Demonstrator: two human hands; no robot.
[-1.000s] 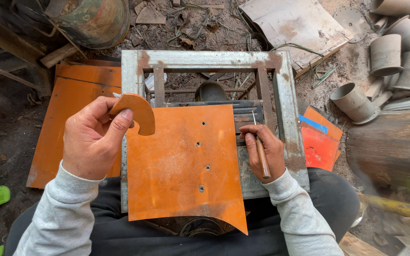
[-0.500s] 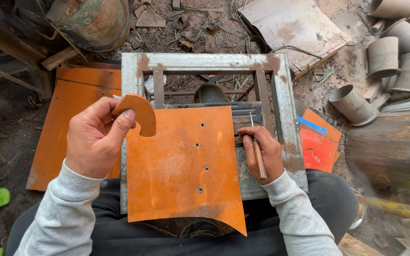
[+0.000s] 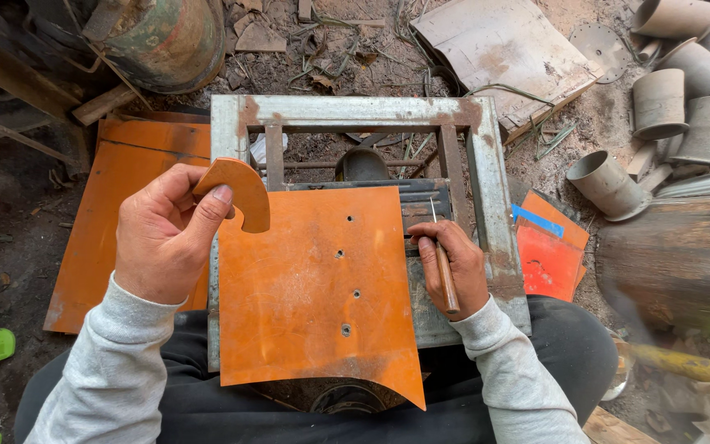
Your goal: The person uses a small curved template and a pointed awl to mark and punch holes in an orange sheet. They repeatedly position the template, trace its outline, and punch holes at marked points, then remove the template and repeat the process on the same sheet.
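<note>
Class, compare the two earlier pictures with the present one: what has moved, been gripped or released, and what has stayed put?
Nothing visibly changed. The left hand still pinches the curved orange cut-out above the orange sheet, and the right hand still holds the thin scriber at the sheet's right edge on the metal frame.

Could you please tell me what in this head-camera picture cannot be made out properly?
- Dark round part behind the metal frame: mostly hidden by the ribbed plate.
- Round object at the lap: covered by the orange sheet.
- Scriber tip in the right hand: too thin to see.
- Yellow-handled object beside the log, lower right: blurred.
- Curved orange piece: partly covered by the left hand.
</note>
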